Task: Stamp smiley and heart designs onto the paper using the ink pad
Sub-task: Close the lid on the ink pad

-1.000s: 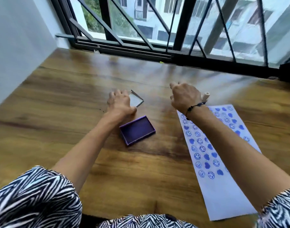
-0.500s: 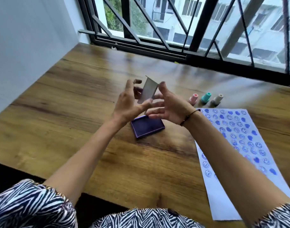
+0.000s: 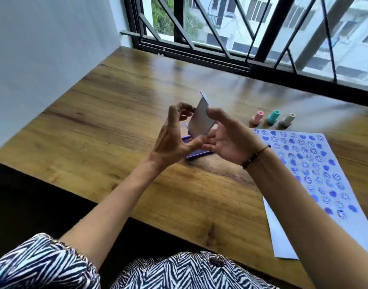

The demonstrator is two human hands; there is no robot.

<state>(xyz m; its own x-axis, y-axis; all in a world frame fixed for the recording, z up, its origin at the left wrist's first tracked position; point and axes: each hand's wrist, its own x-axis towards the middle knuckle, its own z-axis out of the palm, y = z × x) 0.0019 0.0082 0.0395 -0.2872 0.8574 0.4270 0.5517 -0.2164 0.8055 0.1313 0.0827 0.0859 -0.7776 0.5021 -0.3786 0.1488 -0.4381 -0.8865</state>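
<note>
Sleeves [image 3: 39,265] in zebra print fill the lower edge of the frame; both forearms run up from them toward centre. Left hand [image 3: 172,140] and right hand [image 3: 229,140] meet at mid-frame and together pinch the lid [image 3: 201,119], a pale flat rectangle held on edge, its long axis tilted from lower left to upper right. Left thumb and fingertips close on the lid's left edge; the right thumb and fingers hold its right edge, palm turned up beneath.

Ink pad [image 3: 196,155] lies flat on the table [image 3: 108,113] directly below and behind the hands, largely hidden: only a violet strip shows at the near edge and a sliver at left. Judgement: the lid must tip down flat and drop straight onto the pad, so the relation that matters is lid above pad, both hands about equally near.

Paper [image 3: 287,232] lies at the right of the frame, long axis running from lower right up toward centre. Rows of blue smileys and hearts cover most of it; the near end is blank. Stamping looks largely done.

Stamps [image 3: 273,118], three in pink, teal and white, stand in a row just beyond the paper's far edge, right of the hands, untouched.
</note>
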